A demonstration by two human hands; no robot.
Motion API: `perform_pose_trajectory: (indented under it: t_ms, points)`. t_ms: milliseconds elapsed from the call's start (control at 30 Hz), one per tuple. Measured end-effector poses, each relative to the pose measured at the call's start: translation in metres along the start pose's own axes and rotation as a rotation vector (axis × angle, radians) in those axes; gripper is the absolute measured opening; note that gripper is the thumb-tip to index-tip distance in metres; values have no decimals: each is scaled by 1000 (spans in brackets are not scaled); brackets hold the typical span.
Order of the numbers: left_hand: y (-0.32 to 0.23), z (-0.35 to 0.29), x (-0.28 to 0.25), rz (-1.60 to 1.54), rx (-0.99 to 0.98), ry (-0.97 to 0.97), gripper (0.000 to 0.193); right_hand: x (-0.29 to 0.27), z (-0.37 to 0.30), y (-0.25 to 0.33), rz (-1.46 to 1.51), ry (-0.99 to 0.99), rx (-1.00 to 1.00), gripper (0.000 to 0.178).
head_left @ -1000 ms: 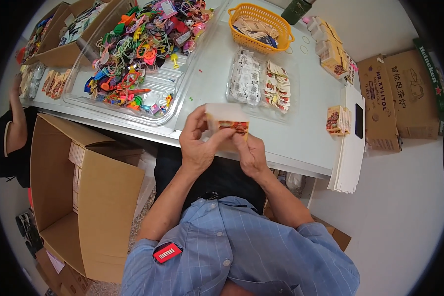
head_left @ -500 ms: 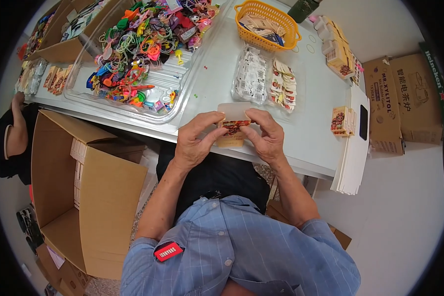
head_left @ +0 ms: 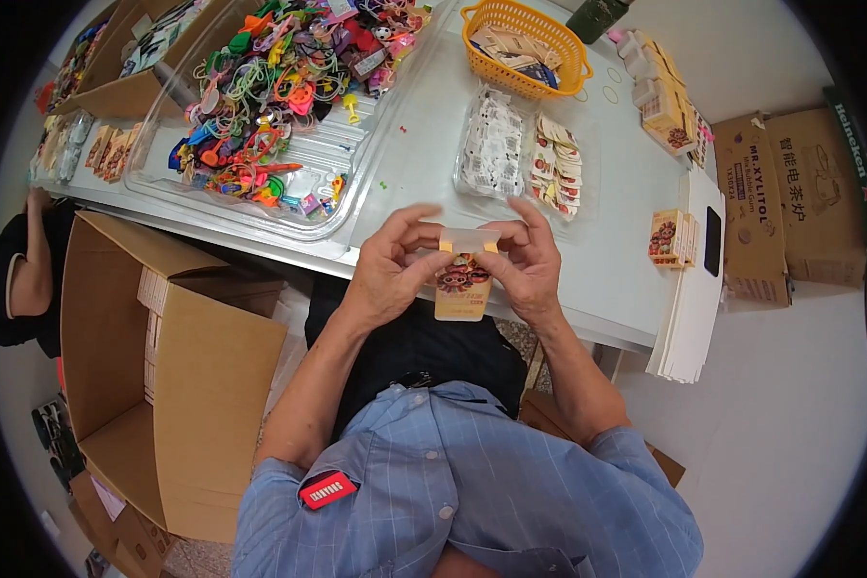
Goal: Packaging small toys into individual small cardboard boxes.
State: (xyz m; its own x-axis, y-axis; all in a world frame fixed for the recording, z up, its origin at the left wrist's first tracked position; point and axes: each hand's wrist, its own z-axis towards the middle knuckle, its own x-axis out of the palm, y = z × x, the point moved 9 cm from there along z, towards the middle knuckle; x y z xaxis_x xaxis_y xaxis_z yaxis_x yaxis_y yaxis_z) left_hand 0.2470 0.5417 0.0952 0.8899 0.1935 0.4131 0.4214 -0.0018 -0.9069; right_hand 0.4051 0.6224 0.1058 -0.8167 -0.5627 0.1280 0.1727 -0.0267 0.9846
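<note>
A small yellow cardboard box [head_left: 461, 297] with dark red cartoon faces on its front is held above the table's near edge. Its pale top flap stands up and the small side flaps show beside it. My left hand [head_left: 387, 274] pinches the box's upper left edge, thumb in front. On the opposite edge, my right hand [head_left: 530, 273] grips with its thumb in front and fingers behind, the index finger raised. What is inside the box cannot be seen. Beyond my hands, a clear tray holds white wrapped packets [head_left: 492, 146] and red-and-cream sachets [head_left: 555, 169].
A large clear bin [head_left: 342, 223] of colourful small toys stands left of centre. Behind is a yellow basket [head_left: 530, 85] with flat cards. Finished-looking boxes [head_left: 672, 241] and a black phone [head_left: 713, 241] lie right. An open carton [head_left: 217, 385] stands low left; another person's arm [head_left: 35, 255] shows beyond.
The box has tipped so its printed front faces up toward me, with its top flap raised. My fingers have shifted along its top edges; both index fingers are lifted.
</note>
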Motion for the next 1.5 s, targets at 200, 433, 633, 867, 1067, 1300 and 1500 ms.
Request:
perform_pose_trajectory:
  t_ms: [200, 433, 633, 867, 1067, 1300, 1500]
  points:
    - [-9, 0, 0, 268, 131, -27, 41, 0, 0, 11, -135, 112, -138, 28]
    - [-53, 23, 9, 606, 527, 54, 29, 4, 19, 36, -307, 103, -365, 27]
    - [-35, 19, 10, 543, 354, 103, 31, -2, 7, 24, -387, 82, -376, 23]
    - [-43, 8, 17, 684, 420, 124, 35, -3, 6, 23, -289, 92, -212, 23]
    - [-52, 1, 23, 627, 390, 82, 31, 5, 7, 22, -161, 142, -32, 27]
    - [-51, 5, 23, 681, 326, 86, 22, 7, 3, 25, -325, 180, -78, 23]
    - [-49, 7, 22, 630, 264, 83, 20, 10, 4, 35, -359, 131, -124, 18]
